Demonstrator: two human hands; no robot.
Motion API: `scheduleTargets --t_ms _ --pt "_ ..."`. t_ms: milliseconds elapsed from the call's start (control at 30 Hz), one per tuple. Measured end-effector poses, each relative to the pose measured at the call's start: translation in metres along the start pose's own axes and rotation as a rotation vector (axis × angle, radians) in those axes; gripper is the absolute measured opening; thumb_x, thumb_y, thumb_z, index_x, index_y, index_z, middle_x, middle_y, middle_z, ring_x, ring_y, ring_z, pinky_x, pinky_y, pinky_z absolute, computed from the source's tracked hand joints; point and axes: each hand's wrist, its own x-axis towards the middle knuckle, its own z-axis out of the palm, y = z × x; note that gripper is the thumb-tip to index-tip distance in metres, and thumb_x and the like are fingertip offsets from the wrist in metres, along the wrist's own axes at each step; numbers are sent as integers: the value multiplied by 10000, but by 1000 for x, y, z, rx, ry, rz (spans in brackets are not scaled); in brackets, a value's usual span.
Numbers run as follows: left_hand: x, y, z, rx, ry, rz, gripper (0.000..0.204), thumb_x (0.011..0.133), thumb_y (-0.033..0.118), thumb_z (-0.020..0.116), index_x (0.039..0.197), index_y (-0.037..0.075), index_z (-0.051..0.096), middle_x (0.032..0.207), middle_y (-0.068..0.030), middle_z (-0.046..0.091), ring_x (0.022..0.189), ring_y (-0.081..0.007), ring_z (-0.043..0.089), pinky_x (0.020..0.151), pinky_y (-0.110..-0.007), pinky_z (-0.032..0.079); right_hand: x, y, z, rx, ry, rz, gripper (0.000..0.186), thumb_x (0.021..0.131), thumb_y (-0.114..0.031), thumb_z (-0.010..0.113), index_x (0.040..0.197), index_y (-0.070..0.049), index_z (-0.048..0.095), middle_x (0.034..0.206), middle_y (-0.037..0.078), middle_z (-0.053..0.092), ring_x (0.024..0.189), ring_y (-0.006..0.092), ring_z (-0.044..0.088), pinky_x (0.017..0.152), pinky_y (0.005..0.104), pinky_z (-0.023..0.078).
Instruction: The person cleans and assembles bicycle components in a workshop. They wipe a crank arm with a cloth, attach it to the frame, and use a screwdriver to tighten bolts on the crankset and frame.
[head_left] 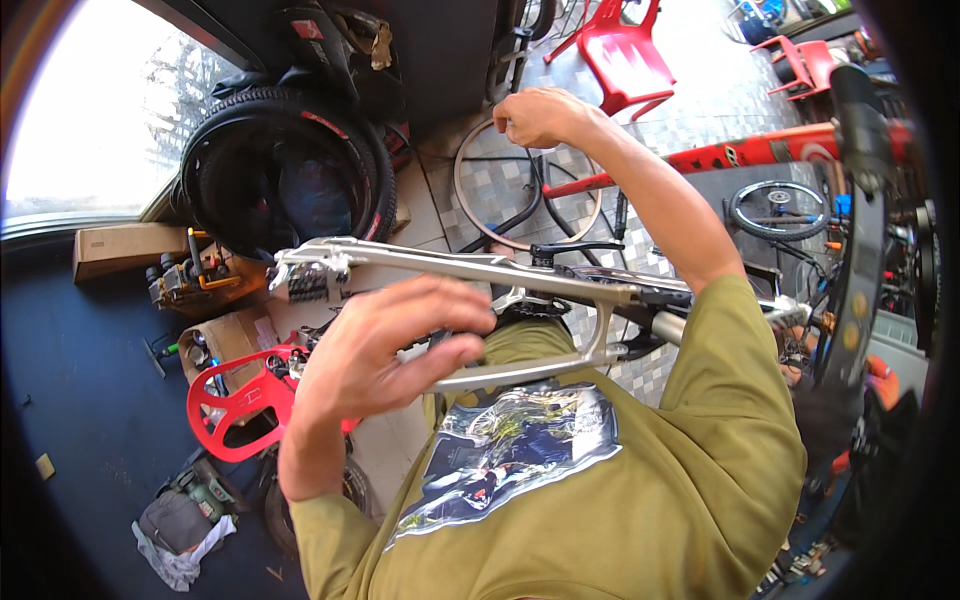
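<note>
My left hand (385, 340) is open, fingers apart and slightly bent, over the silver bicycle frame (540, 280) lying across my body; whether it touches the frame I cannot tell. At the frame's left end are a cassette and derailleur (305, 285). My right hand (540, 117) is stretched forward with curled fingers above a bare wheel rim (460, 185) and black tubing; whatever those fingers hold, if anything, is hidden. A red bicycle tube (700, 158) runs just behind my right forearm.
Tires (230, 120) are stacked at the left beside cardboard boxes (130, 250) and tools (190, 280). A red stool (220, 420) is left below. Red chairs (620, 60) are ahead. A black upright post (855, 250), a wheel (780, 210) and bike parts crowd the right.
</note>
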Motion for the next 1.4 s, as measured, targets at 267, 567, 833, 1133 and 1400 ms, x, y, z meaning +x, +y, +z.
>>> scheduleTargets --t_ms 267,567,833,1133,1400 --pt "-119 -18 25 -351 -67 -232 318 1023 261 668 1121 -22 777 1192 -186 768 1157 -385 721 1040 -461 535 20 22 94 30 -133 8 296 837 -127 616 1063 -73 800 1119 208 770 1083 390 736 912 482 586" --pt "-159 -78 168 145 161 -668 358 1016 126 612 1366 62 654 1341 -208 674 1283 -412 615 1119 -447 469 21 49 119 -136 -179 97 325 853 -153 610 1117 -81 785 1127 211 768 1090 390 733 938 481 578" --pt "-84 -132 217 738 424 -115 467 960 144 662 1421 101 606 1400 -135 610 1340 -334 552 1090 -474 433 1 32 106 -282 -158 106 257 792 -99 747 1036 -54 818 1147 200 772 1082 367 749 876 471 612" --pt "10 -153 214 656 221 -27 406 958 165 651 1332 9 619 1302 -209 663 1268 -361 613 1103 -470 450 5 33 45 -47 -18 50 395 935 -393 637 1079 -58 790 1127 203 761 1099 396 712 971 486 550" --pt "80 -188 258 455 35 -40 556 1056 417 578 1377 -36 604 1440 -270 593 1394 -430 529 1184 -540 393 40 48 60 754 105 -295 280 931 -234 625 910 8 764 1228 190 737 1283 288 629 1033 409 482"
